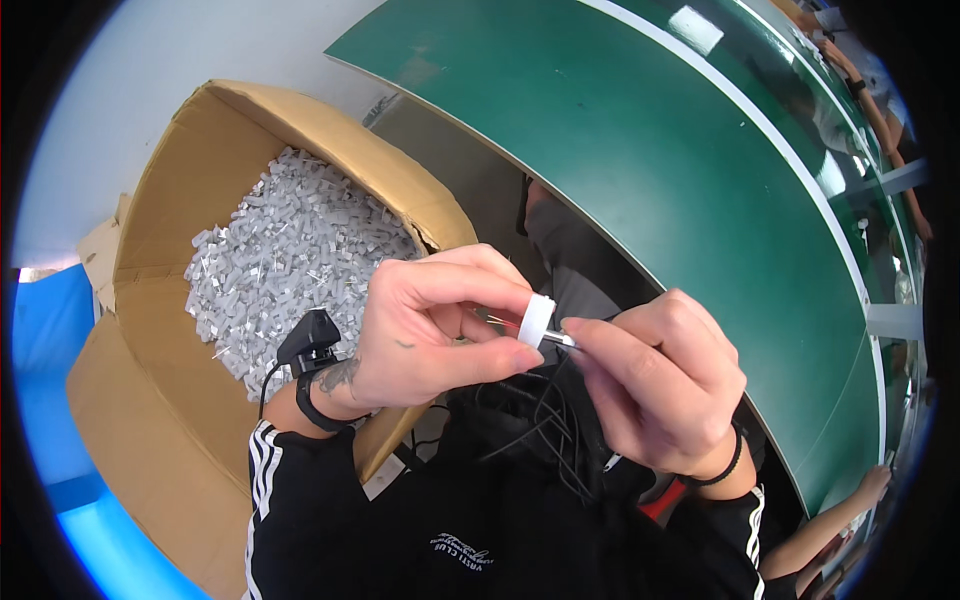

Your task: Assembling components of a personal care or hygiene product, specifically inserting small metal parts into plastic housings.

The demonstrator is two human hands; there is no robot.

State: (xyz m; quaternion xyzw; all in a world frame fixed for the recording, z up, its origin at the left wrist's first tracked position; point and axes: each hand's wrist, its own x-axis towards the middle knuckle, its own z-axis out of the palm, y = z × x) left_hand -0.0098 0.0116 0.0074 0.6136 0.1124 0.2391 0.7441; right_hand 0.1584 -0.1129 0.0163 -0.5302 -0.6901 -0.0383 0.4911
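Black long sleeves with white stripes down both arms; black strap with small clipped device on left wrist, thin black band on right wrist; small tattoo beside left wrist.

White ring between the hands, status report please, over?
Left hand pinches white ring. Right hand feeds small metal pin into it. Nothing between them; cardboard box of grey parts at left.

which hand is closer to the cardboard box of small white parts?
Left. The left hand is raised right beside the cardboard box, overlapping its right rim in the picture, and holds a small white ring. The right hand is farther right, over the lap, pinching a thin pin at the ring.
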